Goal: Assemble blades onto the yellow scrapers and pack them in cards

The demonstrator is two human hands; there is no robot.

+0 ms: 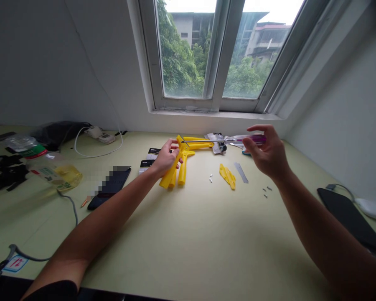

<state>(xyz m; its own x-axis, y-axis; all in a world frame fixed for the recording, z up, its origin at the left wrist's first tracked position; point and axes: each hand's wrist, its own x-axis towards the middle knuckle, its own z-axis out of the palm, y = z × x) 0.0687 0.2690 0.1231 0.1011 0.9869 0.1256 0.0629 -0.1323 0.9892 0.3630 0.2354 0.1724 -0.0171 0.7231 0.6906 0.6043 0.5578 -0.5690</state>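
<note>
My left hand (167, 159) is closed around a yellow plastic handle (166, 179), which is tilted, its head upward. Between the thumb and fingers of my right hand (271, 154) is a screwdriver (245, 140) with a clear and purple grip. Its shaft runs level to the left and its tip is at the head of the held handle; whether it sits in a screw is too small to tell. Other yellow handles (182, 170) lie beside and behind my left hand. Nearer the middle are a flat yellow plastic piece (227, 175), a metal blade (241, 172) and several small nuts (211, 178).
Small screws (265, 195) lie below my right hand. Black cards (146, 165) and a dark pouch (109, 190) are at left, past them a bottle (54, 169) on its side. A phone (351, 217) lies at right, and a plastic packet (217, 144) at the back.
</note>
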